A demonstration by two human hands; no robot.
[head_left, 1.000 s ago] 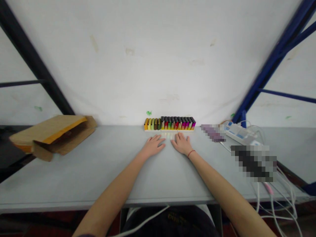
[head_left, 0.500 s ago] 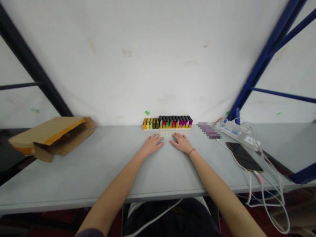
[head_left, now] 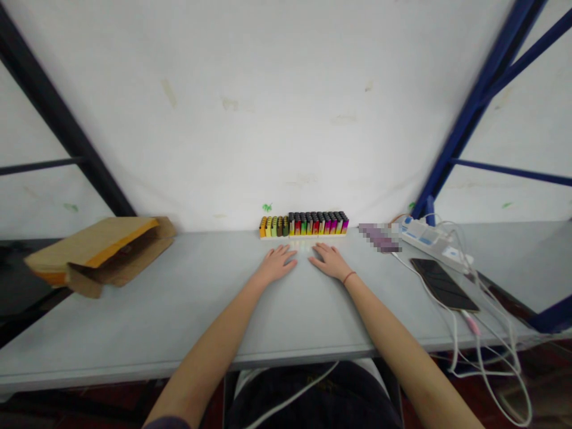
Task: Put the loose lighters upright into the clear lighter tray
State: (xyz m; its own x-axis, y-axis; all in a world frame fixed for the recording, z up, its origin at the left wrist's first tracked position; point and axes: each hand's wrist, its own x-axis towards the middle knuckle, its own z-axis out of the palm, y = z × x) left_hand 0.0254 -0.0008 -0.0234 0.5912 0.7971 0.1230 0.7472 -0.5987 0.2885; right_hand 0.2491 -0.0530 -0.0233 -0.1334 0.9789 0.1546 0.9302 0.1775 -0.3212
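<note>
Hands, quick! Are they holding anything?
Left hand: open, flat on the table, holding nothing.
Right hand: open, flat on the table, holding nothing.

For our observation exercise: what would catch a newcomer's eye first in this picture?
The row of colourful lighters standing against the white wall at the table's far edge. Just before it, the left hand and right hand lie flat and empty on the grey table.

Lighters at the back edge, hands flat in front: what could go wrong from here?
1. The lighters stand upright, packed in a row; a nudge from either hand could topple several.
2. Cables trail off the table's right edge by the phone; a snag might drag it off.
</note>
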